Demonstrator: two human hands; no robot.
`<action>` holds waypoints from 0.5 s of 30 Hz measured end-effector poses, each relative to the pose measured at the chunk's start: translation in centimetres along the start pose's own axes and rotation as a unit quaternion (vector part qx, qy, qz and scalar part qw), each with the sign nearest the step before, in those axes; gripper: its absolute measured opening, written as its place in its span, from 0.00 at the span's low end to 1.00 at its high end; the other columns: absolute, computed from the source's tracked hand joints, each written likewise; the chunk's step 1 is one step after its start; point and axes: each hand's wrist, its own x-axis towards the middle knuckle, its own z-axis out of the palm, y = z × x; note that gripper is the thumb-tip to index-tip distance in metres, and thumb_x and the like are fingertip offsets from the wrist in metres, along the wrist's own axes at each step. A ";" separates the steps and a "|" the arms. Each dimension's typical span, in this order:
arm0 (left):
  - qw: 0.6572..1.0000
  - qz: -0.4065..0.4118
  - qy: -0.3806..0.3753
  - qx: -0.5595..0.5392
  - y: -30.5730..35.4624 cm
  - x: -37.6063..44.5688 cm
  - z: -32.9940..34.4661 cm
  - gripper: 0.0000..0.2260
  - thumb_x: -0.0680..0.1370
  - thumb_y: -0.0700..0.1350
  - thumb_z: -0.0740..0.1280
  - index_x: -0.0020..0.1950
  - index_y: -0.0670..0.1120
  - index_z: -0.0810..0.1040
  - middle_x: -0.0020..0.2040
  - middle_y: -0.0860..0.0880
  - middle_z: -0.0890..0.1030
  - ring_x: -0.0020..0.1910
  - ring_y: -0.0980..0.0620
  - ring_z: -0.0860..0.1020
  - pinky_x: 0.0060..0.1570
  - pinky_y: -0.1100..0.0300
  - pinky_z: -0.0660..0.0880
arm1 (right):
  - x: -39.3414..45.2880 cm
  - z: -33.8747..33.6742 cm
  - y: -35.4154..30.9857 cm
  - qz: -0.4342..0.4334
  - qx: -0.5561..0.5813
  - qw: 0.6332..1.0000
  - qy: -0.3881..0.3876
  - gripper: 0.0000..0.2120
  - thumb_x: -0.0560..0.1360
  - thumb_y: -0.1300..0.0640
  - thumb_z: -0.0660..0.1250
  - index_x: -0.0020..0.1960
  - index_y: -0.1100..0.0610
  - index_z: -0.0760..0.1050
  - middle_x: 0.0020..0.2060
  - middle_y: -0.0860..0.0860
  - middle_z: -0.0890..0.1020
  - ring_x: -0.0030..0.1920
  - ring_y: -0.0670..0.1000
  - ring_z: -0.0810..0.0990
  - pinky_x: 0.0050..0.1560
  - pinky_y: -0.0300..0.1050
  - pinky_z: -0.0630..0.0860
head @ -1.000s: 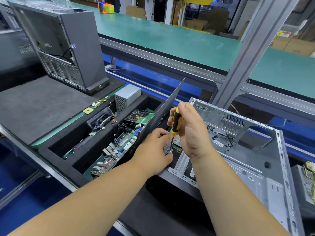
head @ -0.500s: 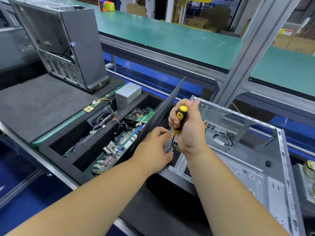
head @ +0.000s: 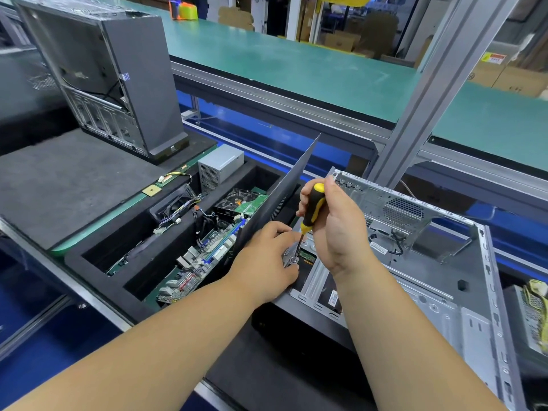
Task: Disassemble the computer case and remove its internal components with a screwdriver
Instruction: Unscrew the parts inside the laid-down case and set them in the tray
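Note:
An open silver computer case [head: 439, 280] lies on its side at the right, its inside bare metal with a few cables. My right hand [head: 338, 229] grips a black-and-yellow screwdriver [head: 312, 207], held nearly upright, its tip on a screw at a small metal bracket [head: 292, 253] on the case's near-left corner. My left hand [head: 267, 259] pinches that bracket beside the tip. A dark side panel [head: 278, 197] stands tilted just behind my left hand.
A black foam tray [head: 98, 264] at the left holds circuit boards [head: 204, 256], a fan and cables; a silver power supply [head: 219, 166] stands behind it. Another dark case [head: 118, 81] stands upright at far left. A green conveyor [head: 296, 63] and an aluminium post [head: 430, 93] lie beyond.
My right hand has turned on the screwdriver handle, so more of the yellow cap shows. My left hand stays at the bracket. The view has shifted slightly.

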 end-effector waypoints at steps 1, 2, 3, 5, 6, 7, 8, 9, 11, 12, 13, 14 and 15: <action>1.000 -0.001 -0.001 0.001 0.0 0.0 0.0 0.24 0.73 0.51 0.70 0.68 0.56 0.72 0.64 0.62 0.66 0.62 0.59 0.67 0.56 0.61 0.71 | 0.1 0.1 0.1 0.006 0.011 1.000 0.006 0.23 0.84 0.46 0.53 0.39 0.53 0.79 0.33 0.50 0.76 0.34 0.49 0.73 0.36 0.39 0.70; 1.000 0.000 -0.001 0.002 0.0 0.0 0.0 0.24 0.73 0.51 0.70 0.69 0.56 0.72 0.65 0.62 0.66 0.62 0.59 0.67 0.56 0.61 0.70 | 0.1 0.2 0.2 0.007 0.021 1.000 0.008 0.24 0.84 0.46 0.52 0.39 0.54 0.78 0.32 0.50 0.75 0.32 0.48 0.72 0.36 0.40 0.69; 1.000 0.000 -0.002 0.004 0.1 0.0 0.0 0.24 0.73 0.51 0.70 0.69 0.56 0.72 0.65 0.62 0.66 0.63 0.59 0.67 0.56 0.62 0.70 | 0.2 0.4 0.3 0.005 0.032 0.999 0.007 0.24 0.84 0.45 0.51 0.40 0.54 0.78 0.30 0.50 0.73 0.31 0.48 0.70 0.35 0.39 0.68; 1.000 0.000 -0.002 0.006 0.0 0.1 0.0 0.24 0.73 0.51 0.70 0.68 0.56 0.72 0.65 0.61 0.66 0.63 0.59 0.67 0.56 0.61 0.70 | 0.2 0.7 0.5 -0.002 0.057 0.998 0.005 0.23 0.85 0.45 0.49 0.42 0.55 0.75 0.28 0.50 0.71 0.30 0.49 0.68 0.34 0.39 0.67; 1.000 0.001 -0.001 0.006 0.0 0.1 0.0 0.24 0.73 0.51 0.70 0.68 0.56 0.72 0.65 0.61 0.66 0.63 0.59 0.67 0.56 0.61 0.70 | 0.1 0.8 0.5 -0.007 0.072 0.997 0.001 0.22 0.85 0.45 0.49 0.43 0.56 0.74 0.28 0.50 0.70 0.30 0.49 0.67 0.33 0.39 0.66; 1.000 0.001 0.001 0.006 0.0 0.1 0.0 0.23 0.72 0.51 0.71 0.68 0.56 0.72 0.65 0.61 0.66 0.63 0.59 0.67 0.56 0.61 0.70 | 0.1 0.9 0.5 -0.013 0.085 0.996 -0.005 0.20 0.84 0.45 0.50 0.44 0.56 0.72 0.28 0.50 0.70 0.30 0.49 0.66 0.33 0.40 0.65; 1.000 0.002 0.003 0.006 0.0 0.0 0.0 0.23 0.72 0.51 0.71 0.67 0.56 0.73 0.65 0.61 0.66 0.63 0.59 0.67 0.56 0.61 0.70 | 0.1 1.0 0.5 -0.018 0.091 0.996 -0.012 0.18 0.83 0.44 0.52 0.44 0.56 0.70 0.28 0.50 0.69 0.30 0.49 0.65 0.33 0.40 0.64; 1.000 0.002 0.005 0.005 0.0 0.0 0.1 0.23 0.72 0.50 0.71 0.67 0.55 0.73 0.64 0.61 0.66 0.63 0.58 0.67 0.57 0.60 0.71 | 0.0 1.0 0.5 -0.023 0.087 0.996 -0.015 0.16 0.81 0.45 0.54 0.44 0.56 0.68 0.28 0.50 0.69 0.30 0.49 0.65 0.34 0.41 0.63; 1.000 0.003 0.010 0.006 -0.1 0.0 0.1 0.23 0.71 0.50 0.71 0.66 0.55 0.74 0.64 0.61 0.67 0.63 0.58 0.68 0.57 0.60 0.71 | 0.0 1.1 0.4 -0.029 0.063 0.997 -0.015 0.12 0.79 0.48 0.58 0.42 0.55 0.66 0.29 0.50 0.70 0.31 0.50 0.65 0.35 0.43 0.62; 1.000 0.003 0.012 0.006 -0.1 0.0 0.1 0.23 0.71 0.50 0.71 0.66 0.55 0.74 0.64 0.61 0.67 0.62 0.58 0.67 0.57 0.60 0.71 | -0.1 1.0 0.5 -0.029 0.054 0.998 -0.017 0.11 0.79 0.49 0.58 0.42 0.55 0.67 0.30 0.50 0.71 0.32 0.50 0.66 0.35 0.43 0.62; 1.000 0.003 0.012 0.007 -0.1 0.0 0.2 0.23 0.71 0.51 0.71 0.66 0.54 0.74 0.64 0.61 0.66 0.62 0.59 0.67 0.56 0.60 0.71 | -0.1 1.0 0.6 -0.028 0.051 0.998 -0.023 0.11 0.80 0.50 0.58 0.42 0.55 0.68 0.31 0.50 0.72 0.32 0.49 0.68 0.36 0.42 0.64; 1.000 0.003 0.012 0.010 -0.2 0.0 0.2 0.23 0.71 0.51 0.71 0.66 0.54 0.74 0.64 0.61 0.66 0.62 0.58 0.67 0.56 0.60 0.71 | -0.1 0.9 0.7 -0.027 0.049 0.998 -0.030 0.11 0.80 0.51 0.58 0.42 0.55 0.71 0.32 0.50 0.74 0.33 0.49 0.70 0.37 0.41 0.67; 1.000 0.004 0.010 0.014 -0.2 0.1 0.2 0.22 0.71 0.51 0.71 0.65 0.53 0.74 0.64 0.61 0.66 0.62 0.58 0.67 0.55 0.61 0.70 | -0.1 0.8 0.7 -0.028 0.038 0.998 -0.035 0.13 0.80 0.50 0.58 0.42 0.55 0.74 0.33 0.50 0.76 0.34 0.49 0.72 0.38 0.41 0.70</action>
